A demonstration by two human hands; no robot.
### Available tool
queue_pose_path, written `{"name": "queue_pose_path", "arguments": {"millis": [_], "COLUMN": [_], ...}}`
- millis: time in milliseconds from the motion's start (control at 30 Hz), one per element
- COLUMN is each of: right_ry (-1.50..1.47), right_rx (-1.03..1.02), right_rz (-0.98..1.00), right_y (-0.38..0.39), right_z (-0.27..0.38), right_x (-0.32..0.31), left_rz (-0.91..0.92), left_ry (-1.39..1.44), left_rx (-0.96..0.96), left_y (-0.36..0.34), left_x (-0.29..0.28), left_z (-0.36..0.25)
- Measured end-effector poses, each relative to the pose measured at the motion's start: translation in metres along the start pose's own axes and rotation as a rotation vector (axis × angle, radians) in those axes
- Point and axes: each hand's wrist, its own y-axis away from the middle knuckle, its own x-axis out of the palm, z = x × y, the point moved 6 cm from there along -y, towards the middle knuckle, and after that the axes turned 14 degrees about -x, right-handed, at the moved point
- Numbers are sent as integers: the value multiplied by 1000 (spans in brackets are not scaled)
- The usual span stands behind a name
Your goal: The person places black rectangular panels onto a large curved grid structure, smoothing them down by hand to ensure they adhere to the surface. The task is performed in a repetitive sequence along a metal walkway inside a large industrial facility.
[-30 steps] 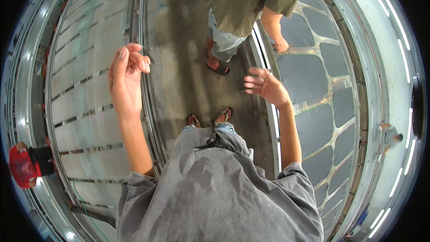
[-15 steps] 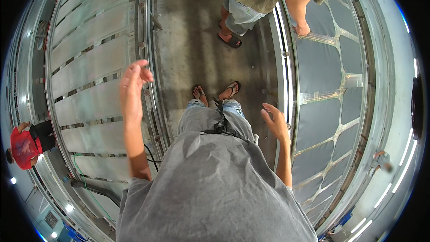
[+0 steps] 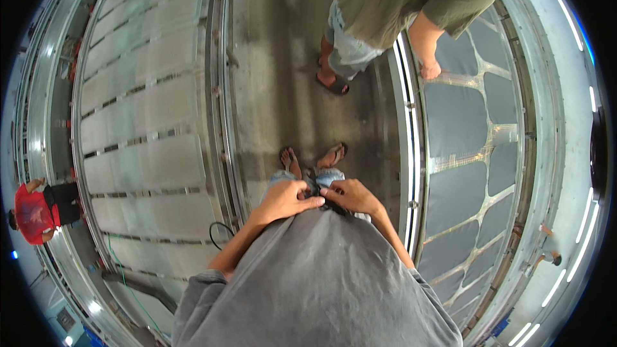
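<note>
Both my hands have come together at my waist, over the front of my grey shirt (image 3: 308,270). Between them is a black strap (image 3: 313,187), which looks like a belt or waist strap; its details are too small to make out. My left hand (image 3: 286,199) has its fingers closed on the strap's left side. From the right, my right hand (image 3: 352,195) pinches it with thumb and fingers. The fingertips of the two hands nearly touch and partly hide the strap.
A long table with pale panels (image 3: 148,167) runs along my left; another, with dark grey panels (image 3: 453,193), runs along my right. Ahead right, a co-worker (image 3: 379,13) rests a hand (image 3: 430,69) on the right table. A person in red (image 3: 35,215) stands far left.
My hands, apart and empty over the two table edges before, have moved inward to my waist and taken hold of the black strap. The co-worker leans slightly further right.
</note>
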Motion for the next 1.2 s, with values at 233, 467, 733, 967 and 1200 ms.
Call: {"name": "queue_pose_path", "arguments": {"millis": [233, 467, 733, 967, 1200], "right_ry": [-39, 47, 199, 383, 639], "right_rx": [-246, -213, -93, -93, 6], "right_rz": [93, -288, 5, -118, -231], "right_y": [-74, -107, -197, -355, -541], "right_z": [-26, 16, 32, 29, 12], "right_x": [13, -54, -122, -219, -328], "left_rz": [-23, -692, -237, -445, -124], "left_ry": [121, -85, -201, -35, -282], "left_rx": [23, 156, -146, -315, -565], "left_y": [-42, -20, -56, -153, -281], "left_x": [-27, -102, -179, -321, -422], "left_z": [27, 22, 97, 65, 99]}}
